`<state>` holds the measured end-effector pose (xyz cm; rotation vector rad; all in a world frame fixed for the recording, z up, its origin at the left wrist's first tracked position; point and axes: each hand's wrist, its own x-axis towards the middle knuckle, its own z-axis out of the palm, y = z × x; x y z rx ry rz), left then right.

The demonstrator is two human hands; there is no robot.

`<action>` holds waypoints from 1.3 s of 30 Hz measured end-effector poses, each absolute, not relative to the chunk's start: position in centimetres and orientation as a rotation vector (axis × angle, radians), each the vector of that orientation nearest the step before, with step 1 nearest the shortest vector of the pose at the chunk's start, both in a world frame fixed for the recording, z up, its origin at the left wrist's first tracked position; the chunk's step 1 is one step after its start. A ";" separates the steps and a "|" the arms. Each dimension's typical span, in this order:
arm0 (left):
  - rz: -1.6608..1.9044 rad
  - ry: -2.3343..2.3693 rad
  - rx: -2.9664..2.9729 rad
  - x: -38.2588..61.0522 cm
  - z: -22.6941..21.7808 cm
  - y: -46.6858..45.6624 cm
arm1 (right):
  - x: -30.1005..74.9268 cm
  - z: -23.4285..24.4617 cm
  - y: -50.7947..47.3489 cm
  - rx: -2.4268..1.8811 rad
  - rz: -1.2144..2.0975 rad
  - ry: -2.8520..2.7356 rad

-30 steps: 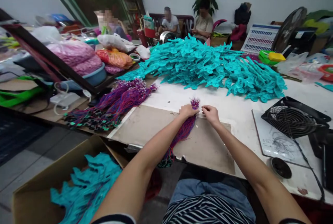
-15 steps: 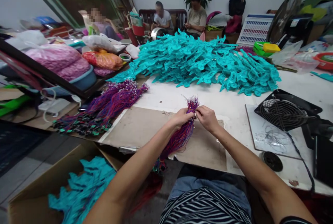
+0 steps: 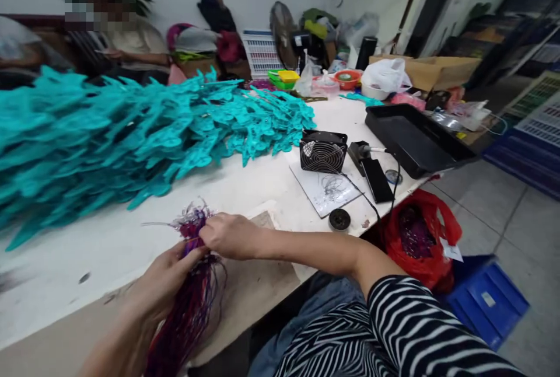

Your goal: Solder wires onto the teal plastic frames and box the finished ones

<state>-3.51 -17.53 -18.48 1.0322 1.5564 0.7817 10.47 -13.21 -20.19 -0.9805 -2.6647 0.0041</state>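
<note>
A bundle of thin purple and red wires hangs over the front of the table, its silvery ends fanned out at the top. My left hand is closed around the bundle just below those ends. My right hand pinches at the same neck of the bundle from the right, fingertips close to the left thumb. An orange band or strand shows at the neck; what exactly the right fingertips hold is hidden. Behind both hands lies a large heap of turquoise flat plastic pieces.
A small black fan stands on a white board, with a round black tin nearby. Further right are a black tray, a red bag and a blue crate. A person sits behind the heap.
My view has swung to the right, bringing the black tray, red bag and blue crate into sight. Both hands stay on the wire bundle. The other wire pile has left the view.
</note>
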 end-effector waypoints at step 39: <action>0.114 1.796 1.971 -3.8 -20.2 -16.2 | 10.7 -22.8 -9.9 -1.149 1.148 -1.669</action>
